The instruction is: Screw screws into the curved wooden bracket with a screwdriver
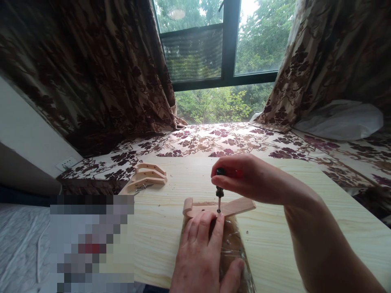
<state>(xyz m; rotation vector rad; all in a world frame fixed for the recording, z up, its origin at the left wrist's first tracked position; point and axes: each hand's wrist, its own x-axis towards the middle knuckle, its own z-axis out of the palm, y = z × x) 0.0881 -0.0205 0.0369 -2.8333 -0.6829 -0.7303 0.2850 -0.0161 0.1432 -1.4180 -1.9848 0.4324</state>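
My right hand [235, 175] is closed around the dark handle of a screwdriver [219, 191], held upright with its shaft pointing down. The tip meets a pale wooden piece [238, 206], which has a rounded block at its left end and an arm slanting out to the right. My left hand [201, 248] lies with fingers stretched out, its fingertips on the wooden piece close to the screwdriver tip. Under that hand is a brown package [233, 240] with a shiny clear wrap. Part of the wooden piece is hidden by my left fingers.
Curved wooden parts [149, 175] with holes stand at the table's back left, with several thin metal bits [142, 188] beside them. Small specks are scattered on the pale wooden table [275, 232]. A floral-covered ledge [214, 140] lies behind it, below the window.
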